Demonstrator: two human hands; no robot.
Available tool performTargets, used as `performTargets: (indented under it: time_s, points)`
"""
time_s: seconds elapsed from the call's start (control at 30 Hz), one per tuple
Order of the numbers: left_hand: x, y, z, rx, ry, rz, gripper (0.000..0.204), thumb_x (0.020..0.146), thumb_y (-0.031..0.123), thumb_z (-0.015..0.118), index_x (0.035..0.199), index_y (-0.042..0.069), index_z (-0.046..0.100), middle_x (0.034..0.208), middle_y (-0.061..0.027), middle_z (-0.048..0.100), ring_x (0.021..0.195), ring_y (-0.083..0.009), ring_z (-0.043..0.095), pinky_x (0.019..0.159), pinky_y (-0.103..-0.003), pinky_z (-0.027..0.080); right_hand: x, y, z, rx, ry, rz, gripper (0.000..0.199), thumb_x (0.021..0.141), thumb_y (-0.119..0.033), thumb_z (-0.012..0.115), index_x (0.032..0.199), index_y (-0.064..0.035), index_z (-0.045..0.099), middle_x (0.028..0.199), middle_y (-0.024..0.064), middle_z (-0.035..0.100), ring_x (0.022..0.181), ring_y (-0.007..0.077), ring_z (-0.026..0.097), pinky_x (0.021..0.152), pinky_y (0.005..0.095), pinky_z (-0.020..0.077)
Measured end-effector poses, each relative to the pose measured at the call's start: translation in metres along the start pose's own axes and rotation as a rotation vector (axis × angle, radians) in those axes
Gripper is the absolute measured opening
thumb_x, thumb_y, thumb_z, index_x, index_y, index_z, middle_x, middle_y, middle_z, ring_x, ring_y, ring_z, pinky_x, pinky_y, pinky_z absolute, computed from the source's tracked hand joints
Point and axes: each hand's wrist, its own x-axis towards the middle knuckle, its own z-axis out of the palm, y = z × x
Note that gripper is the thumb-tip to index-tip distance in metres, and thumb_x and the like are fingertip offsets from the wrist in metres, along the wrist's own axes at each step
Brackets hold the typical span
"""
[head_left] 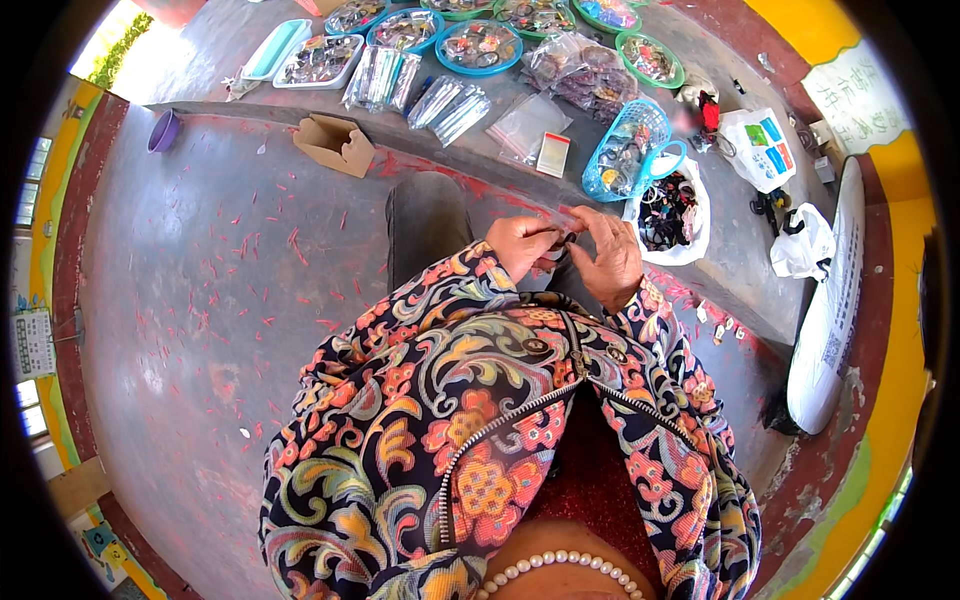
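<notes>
Black piece (569,238): is sitting at the meeting fingertips of the left hand (520,246) and the right hand (609,258), left of the blue basket (645,117) and nearer the body; it is showing too small to identify.
Left hand: is pinching the black piece between thumb and fingertips, left of the basket on its body side.
Right hand: is curving thumb and forefinger toward the same piece, just body-side of the basket; whether these tips are gripping it, I cannot tell.
Blue basket: is holding assorted small goods in its lattice walls.
White bag (695,243): is standing open beside the basket, on the body side and rightward, holding many small dark pieces.
Small box (552,155): is lying left of the basket.
Narrow clear packets (463,112): are lying farther left of the basket.
Blue round tray (480,71): is bearing mixed goods, beyond the basket and leftward.
Cardboard box (335,147): is standing open, well left of the basket.
Red scraps (295,246): are strewing the floor, well left of the basket and nearer the body.
</notes>
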Motion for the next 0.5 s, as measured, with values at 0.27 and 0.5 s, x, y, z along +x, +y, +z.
performTargets:
  time_s: [0.27, 0.5]
  points:
    - [0.0002, -0.0051, 0.0004, 0.064, -0.003, -0.003, 0.021, 0.084, 0.008, 0.050, 0.099, -0.006, 0.056, 0.091, -0.0115, 0.059, 0.077, -0.0146, 0.059, 0.067, -0.026, 0.052, 0.0012, -0.0037, -0.0002, 0.016, -0.042, 0.066, 0.043, 0.062, -0.003, 0.061, 0.103, -0.0095, 0.052, 0.080, 0.0036, 0.057, 0.086, 0.0230, 0.051, 0.077, 0.0340, 0.0366]
    - [-0.0012, -0.0038, 0.0008, 0.028, -0.029, 0.017, 0.022, 0.085, 0.010, 0.049, 0.099, -0.005, 0.056, 0.091, -0.0106, 0.059, 0.076, -0.0138, 0.058, 0.065, -0.026, 0.052, 0.0023, -0.0020, 0.0009, 0.123, -0.090, 0.115, 0.038, 0.064, -0.002, 0.055, 0.101, -0.0104, 0.053, 0.074, 0.0016, 0.059, 0.087, 0.0223, 0.051, 0.079, 0.0356, 0.0358]
